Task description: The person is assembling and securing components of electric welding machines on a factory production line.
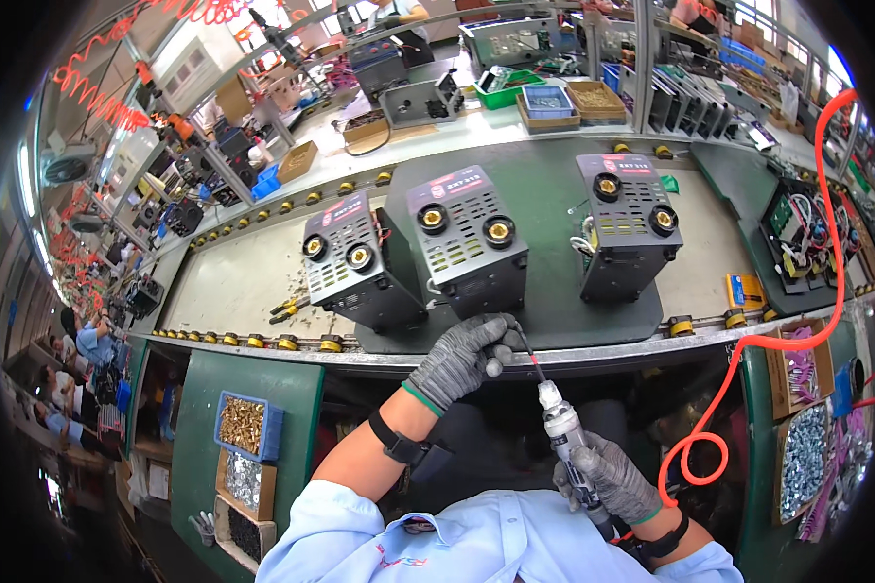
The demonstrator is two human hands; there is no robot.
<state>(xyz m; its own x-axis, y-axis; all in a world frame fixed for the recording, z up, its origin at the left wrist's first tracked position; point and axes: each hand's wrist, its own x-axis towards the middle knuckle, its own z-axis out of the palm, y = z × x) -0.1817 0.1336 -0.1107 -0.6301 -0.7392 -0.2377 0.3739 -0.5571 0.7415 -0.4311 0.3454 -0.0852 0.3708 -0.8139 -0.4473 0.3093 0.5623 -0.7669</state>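
Note:
My right hand point(614, 478), in a grey knit glove, is wrapped round an air screwdriver point(566, 432) with a clear nose. Its long thin bit points up and away toward the lower front of the middle dark metal machine case point(472, 243). My left hand point(462, 361), also gloved, is closed beside the bit's tip at that case's bottom edge; what its fingertips pinch is hidden. Another case point(362, 262) stands to the left and a third case point(627, 228) to the right. Each has a slotted panel with two round black-and-brass sockets.
The cases rest on a dark green board point(554, 325) over a roller line. A coiled orange air hose point(729, 389) runs along the right. Boxes of brass fasteners point(247, 425) and silver screws point(804, 462) flank me. Yellow-handled pliers point(289, 310) lie left of the cases.

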